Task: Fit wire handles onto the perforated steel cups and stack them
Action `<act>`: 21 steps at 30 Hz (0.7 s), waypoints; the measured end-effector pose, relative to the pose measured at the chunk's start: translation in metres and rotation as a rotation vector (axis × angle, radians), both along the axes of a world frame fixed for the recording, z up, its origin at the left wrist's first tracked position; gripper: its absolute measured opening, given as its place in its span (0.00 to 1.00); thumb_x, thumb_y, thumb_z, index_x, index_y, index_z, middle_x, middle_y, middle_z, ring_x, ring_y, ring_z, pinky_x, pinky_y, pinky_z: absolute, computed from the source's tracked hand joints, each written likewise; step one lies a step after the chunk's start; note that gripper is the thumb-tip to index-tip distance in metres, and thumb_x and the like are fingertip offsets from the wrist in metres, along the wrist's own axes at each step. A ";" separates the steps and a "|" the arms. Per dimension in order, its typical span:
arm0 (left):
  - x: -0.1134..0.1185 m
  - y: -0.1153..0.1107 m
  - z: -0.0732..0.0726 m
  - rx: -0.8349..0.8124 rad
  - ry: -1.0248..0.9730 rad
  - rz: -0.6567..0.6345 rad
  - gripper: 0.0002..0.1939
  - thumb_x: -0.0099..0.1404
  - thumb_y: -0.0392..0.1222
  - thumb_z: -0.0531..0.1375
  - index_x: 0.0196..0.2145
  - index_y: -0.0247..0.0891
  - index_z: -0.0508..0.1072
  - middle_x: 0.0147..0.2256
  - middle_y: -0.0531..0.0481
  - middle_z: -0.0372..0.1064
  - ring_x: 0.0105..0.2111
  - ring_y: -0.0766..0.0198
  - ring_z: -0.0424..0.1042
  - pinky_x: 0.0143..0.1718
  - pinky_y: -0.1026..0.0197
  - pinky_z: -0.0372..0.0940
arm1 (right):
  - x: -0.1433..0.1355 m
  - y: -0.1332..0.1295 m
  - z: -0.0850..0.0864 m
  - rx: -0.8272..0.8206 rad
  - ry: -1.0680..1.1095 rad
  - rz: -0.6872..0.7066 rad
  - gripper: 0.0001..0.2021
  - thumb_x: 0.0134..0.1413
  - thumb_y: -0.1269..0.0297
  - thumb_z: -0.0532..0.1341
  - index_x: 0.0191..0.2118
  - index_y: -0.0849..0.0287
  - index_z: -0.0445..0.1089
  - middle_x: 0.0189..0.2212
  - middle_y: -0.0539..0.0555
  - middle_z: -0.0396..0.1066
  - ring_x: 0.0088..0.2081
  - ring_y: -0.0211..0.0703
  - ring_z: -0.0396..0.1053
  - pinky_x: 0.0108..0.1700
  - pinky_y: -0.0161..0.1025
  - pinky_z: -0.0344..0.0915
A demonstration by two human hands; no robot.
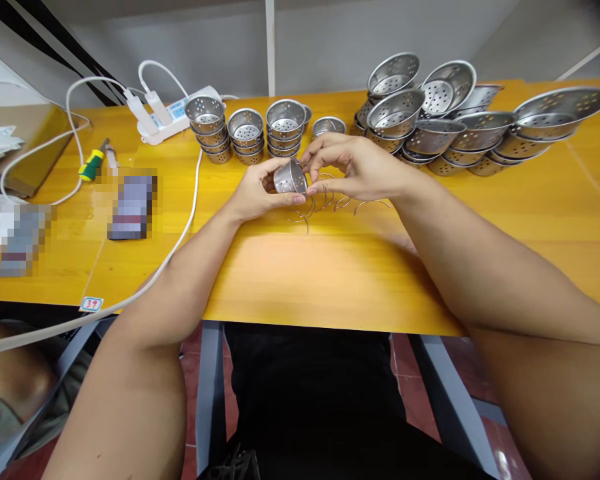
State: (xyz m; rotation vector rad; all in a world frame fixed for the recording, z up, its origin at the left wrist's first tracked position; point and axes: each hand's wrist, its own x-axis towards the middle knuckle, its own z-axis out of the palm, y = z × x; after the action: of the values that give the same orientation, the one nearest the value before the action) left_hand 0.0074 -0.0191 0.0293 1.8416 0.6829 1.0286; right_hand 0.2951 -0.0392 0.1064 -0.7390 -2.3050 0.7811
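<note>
My left hand (254, 193) is closed around a small perforated metal cup (289, 179), which is tilted with its mouth toward the right. At the cup's rim, the thumb and fingers of my right hand (344, 167) are pinched together; whatever they hold is too small to make out. Several thin curved wires (341, 204) lie on the table just under and beside my right hand. Behind the hands stands another small perforated cup (329, 125), partly hidden by my right hand.
Stacks of small perforated cups (285, 120) line the table's back edge. Larger perforated metal bowls (435, 137) are piled at the back right. A power strip (167, 119) trails a white cable (193, 207) across my left forearm. A green-and-yellow-handled tool (91, 165) and a phone-like object (131, 207) lie left.
</note>
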 end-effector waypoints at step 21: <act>-0.010 0.015 -0.024 0.029 -0.030 0.004 0.59 0.58 0.81 0.87 0.73 0.47 0.76 0.71 0.36 0.80 0.69 0.40 0.88 0.73 0.37 0.84 | 0.028 -0.006 0.017 -0.072 -0.424 -0.177 0.45 0.62 0.23 0.81 0.73 0.46 0.81 0.67 0.63 0.84 0.59 0.71 0.81 0.65 0.66 0.79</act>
State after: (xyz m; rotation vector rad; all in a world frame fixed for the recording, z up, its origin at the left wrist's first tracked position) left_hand -0.0026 -0.0037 0.0055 1.8469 0.6571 1.0721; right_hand 0.3234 -0.0450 0.1233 -1.2217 -2.5407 0.6779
